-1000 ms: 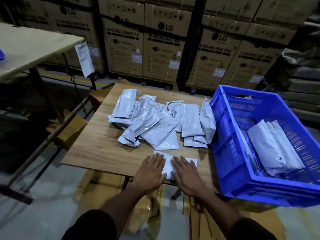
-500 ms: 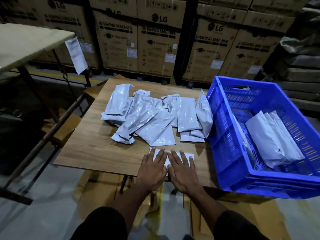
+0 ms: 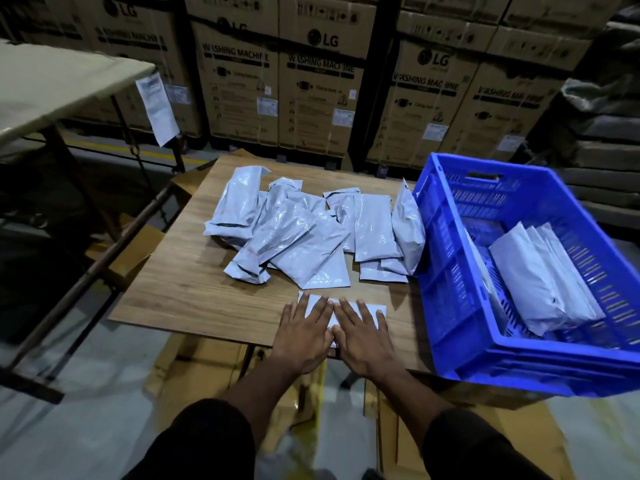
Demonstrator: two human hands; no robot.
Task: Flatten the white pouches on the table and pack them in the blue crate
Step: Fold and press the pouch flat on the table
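A white pouch (image 3: 374, 309) lies flat at the near edge of the wooden table (image 3: 180, 292). My left hand (image 3: 304, 332) and my right hand (image 3: 363, 336) press down on it side by side, fingers straight and spread. Most of that pouch is hidden under my hands. A heap of several puffy white pouches (image 3: 304, 233) lies in the middle of the table. One pouch (image 3: 408, 226) leans against the blue crate (image 3: 450, 306), which stands at the table's right edge. Inside the crate, a stack of flattened pouches (image 3: 540, 282) rests against its right wall.
Stacked LG washing machine cartons (image 3: 322, 84) form a wall behind the table. Another table (image 3: 52, 84) with a hanging paper sheet (image 3: 157, 107) stands at the left. A metal rod (image 3: 104, 261) slants along the left of the wooden table. Flattened cardboard (image 3: 207, 372) lies on the floor below.
My hands have slid together from apart and now press the pouch side by side. The camera has tilted slightly; the heap and the crate stay where they were.
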